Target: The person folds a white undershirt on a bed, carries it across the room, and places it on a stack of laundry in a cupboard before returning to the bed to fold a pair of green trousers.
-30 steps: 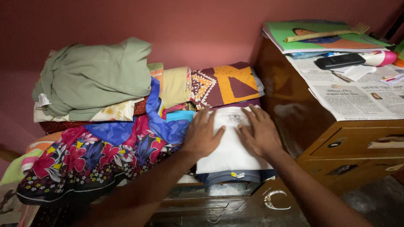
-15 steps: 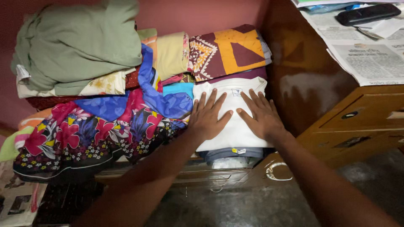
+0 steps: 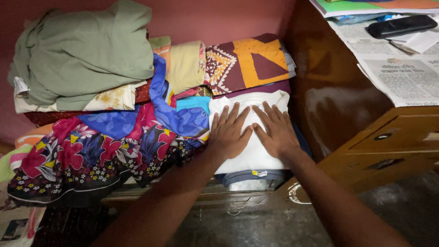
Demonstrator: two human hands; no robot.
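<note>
My left hand (image 3: pixel 227 134) and my right hand (image 3: pixel 275 131) lie flat, side by side, fingers spread, on a folded white garment (image 3: pixel 250 160). The white garment tops a small stack that includes a folded grey-blue piece (image 3: pixel 249 176). Left of my left hand hangs a blue and pink flowered cloth (image 3: pixel 109 146). Behind the white garment rests a folded maroon and orange patterned cloth (image 3: pixel 247 61). Neither hand grips anything.
A crumpled green garment (image 3: pixel 82 55) sits on the tall pile at the left. A wooden desk (image 3: pixel 366 132) with drawers stands at the right, with newspaper (image 3: pixel 402 73) and a black remote (image 3: pixel 402 25) on top. A metal trunk (image 3: pixel 219 196) lies under the clothes.
Both hands have slid a little nearer each other on the white garment. The view has tilted down and shifted since a second ago, cutting off the desk top.
</note>
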